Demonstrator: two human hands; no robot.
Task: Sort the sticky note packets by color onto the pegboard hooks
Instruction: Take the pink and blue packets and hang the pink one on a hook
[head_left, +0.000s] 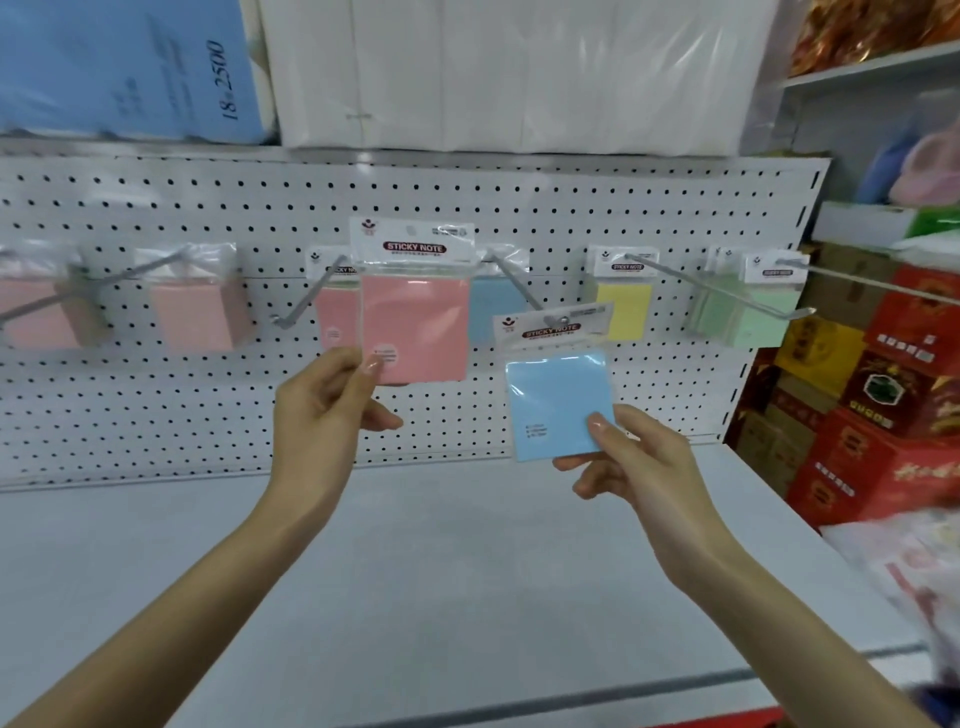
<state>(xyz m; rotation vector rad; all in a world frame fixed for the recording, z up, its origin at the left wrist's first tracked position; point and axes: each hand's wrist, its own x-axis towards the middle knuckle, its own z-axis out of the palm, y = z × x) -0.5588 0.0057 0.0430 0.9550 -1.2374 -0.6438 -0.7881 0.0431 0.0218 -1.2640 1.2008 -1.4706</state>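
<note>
Head view is showing two packets that are not hanging yet. A pink packet (415, 306) is being held up in front of the pegboard (208, 415). A blue packet (558, 400) is being held up to its right, a bit lower. These two are looking like the only ones left to hang, because no loose packets are showing on the shelf (415, 571) below.

Most of the sorting is looking done. More pink packets (192, 317) are hanging on hooks at the left. A hanging pink packet (335, 312) is peeking out just behind the held one. A hanging blue packet (493, 306) is sitting at the back of the middle hook (511, 286). A yellow packet (623, 306) is hanging next to it, and green packets (743, 312) are hanging at the far right. Each color is sitting with its own kind.

The top of the blue packet is sitting right at the tip of the middle hook, which is the blue one. I cannot tell if the tip is going through its hole.

The left hand (327, 400) is pinching the bottom left corner of the pink packet, with the thumb on the front and the fingers behind. The right hand (628, 457) is pinching the bottom right corner of the blue packet the same way. Both hands are nearly closed on the thin corners and are holding nothing else.

Red boxes (883, 415) are standing stacked beside the pegboard, at the right.
</note>
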